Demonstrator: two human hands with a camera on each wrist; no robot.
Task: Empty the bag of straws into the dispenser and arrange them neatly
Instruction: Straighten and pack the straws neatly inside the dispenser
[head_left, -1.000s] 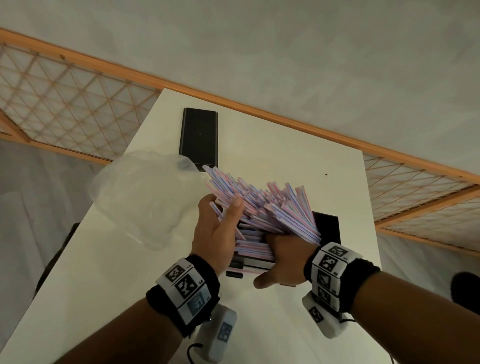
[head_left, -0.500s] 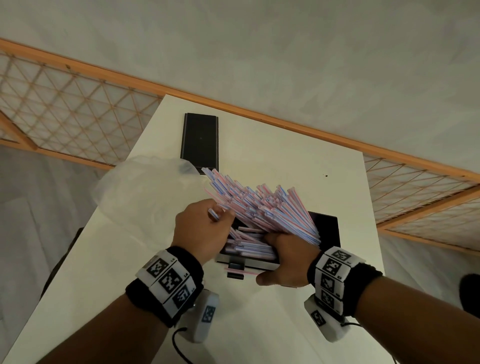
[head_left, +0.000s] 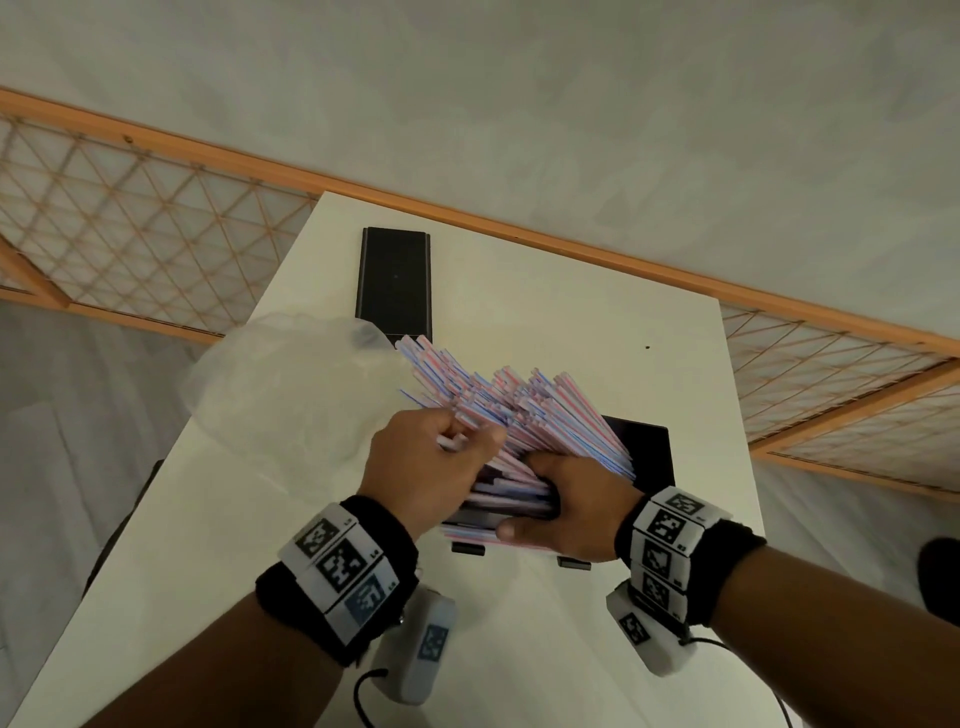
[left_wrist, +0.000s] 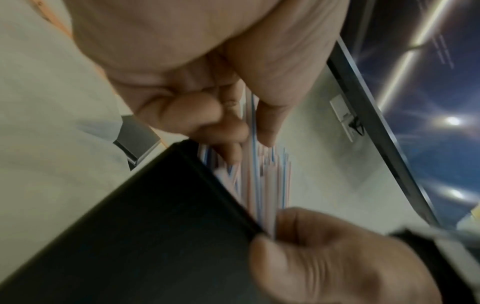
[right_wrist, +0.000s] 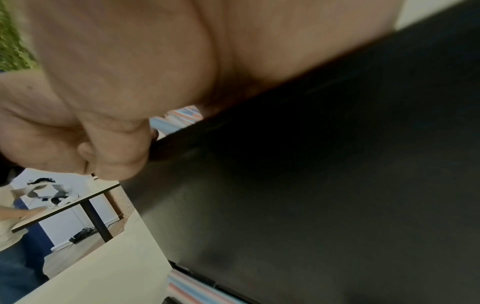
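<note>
A thick fan of pink-and-blue striped straws (head_left: 524, 410) sticks up and away out of the black dispenser (head_left: 647, 452) on the white table (head_left: 545, 291). My left hand (head_left: 457, 441) curls round a few straws at the fan's left side; in the left wrist view its fingers (left_wrist: 221, 125) pinch those straws (left_wrist: 253, 127). My right hand (head_left: 540, 499) grips the bunch at the dispenser's near end, thumb along the front wall. The right wrist view shows mostly palm and the black dispenser wall (right_wrist: 311, 185). The clear plastic bag (head_left: 291, 395) lies crumpled to the left.
The dispenser's black lid (head_left: 395, 280) lies flat at the table's far left. A few straws (right_wrist: 189, 288) rest in the dispenser's bottom slot. Wooden lattice rails (head_left: 130, 228) run behind and beside the table. The table's left edge is close to the bag.
My left hand went from lying against the straws with its thumb out to curling round a few of them. The right hand kept its hold at the dispenser's near end.
</note>
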